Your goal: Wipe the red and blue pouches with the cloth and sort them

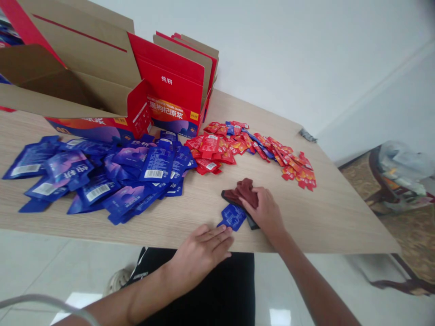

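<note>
A small blue pouch (pixel 234 217) lies flat near the table's front edge. The fingers of my left hand (pixel 208 246) stretch out flat over its near corner and press it to the table. My right hand (pixel 268 212) is closed on a crumpled brown cloth (pixel 245 192), which rests over the pouch's far edge. Beneath the cloth shows a flat dark piece (pixel 252 222), mostly covered, so I cannot tell what it is. To the left lies a heap of blue pouches (pixel 158 163). Beyond my hands are red pouches (pixel 209 145), some overlapping in a row (pixel 285 158).
An open cardboard box (pixel 136 106) stands at the back left, with more red printed boxes (pixel 176 90) behind it. The wooden table (pixel 326 217) meets a white wall. A crumpled grey scrap (pixel 307 135) lies at the far edge. To the right, a chair (pixel 377 167) carries plastic bags (pixel 404 158).
</note>
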Motion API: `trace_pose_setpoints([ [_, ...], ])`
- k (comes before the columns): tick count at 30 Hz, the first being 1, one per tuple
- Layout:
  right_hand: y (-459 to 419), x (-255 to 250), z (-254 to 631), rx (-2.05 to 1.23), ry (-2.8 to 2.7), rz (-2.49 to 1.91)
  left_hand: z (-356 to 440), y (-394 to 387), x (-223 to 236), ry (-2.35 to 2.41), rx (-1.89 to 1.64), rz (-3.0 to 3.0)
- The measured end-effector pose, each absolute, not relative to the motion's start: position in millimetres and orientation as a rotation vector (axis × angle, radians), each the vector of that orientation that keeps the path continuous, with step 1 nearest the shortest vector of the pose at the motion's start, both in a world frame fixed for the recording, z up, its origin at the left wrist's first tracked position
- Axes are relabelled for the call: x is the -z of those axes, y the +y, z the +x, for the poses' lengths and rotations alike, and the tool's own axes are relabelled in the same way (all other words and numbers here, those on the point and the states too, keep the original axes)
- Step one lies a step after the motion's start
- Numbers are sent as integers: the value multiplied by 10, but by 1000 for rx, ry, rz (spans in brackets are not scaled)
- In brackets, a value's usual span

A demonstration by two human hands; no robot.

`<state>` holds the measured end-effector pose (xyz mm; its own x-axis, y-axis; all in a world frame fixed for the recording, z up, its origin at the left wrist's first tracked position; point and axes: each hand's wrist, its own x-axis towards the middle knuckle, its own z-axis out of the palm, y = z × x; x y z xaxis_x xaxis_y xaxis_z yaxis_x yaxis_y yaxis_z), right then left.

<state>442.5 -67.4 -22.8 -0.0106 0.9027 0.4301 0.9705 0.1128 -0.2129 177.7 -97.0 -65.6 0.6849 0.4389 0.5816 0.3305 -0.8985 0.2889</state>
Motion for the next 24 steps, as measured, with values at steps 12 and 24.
trace_pose_setpoints([
  [12, -1054, 103, 4775, 157, -995, -1962, 1606, -887, 362, 554, -743, 2978],
  [24, -1124, 260, 4767, -89, -908, -1961, 1462, -937, 216, 316, -923, 2938],
])
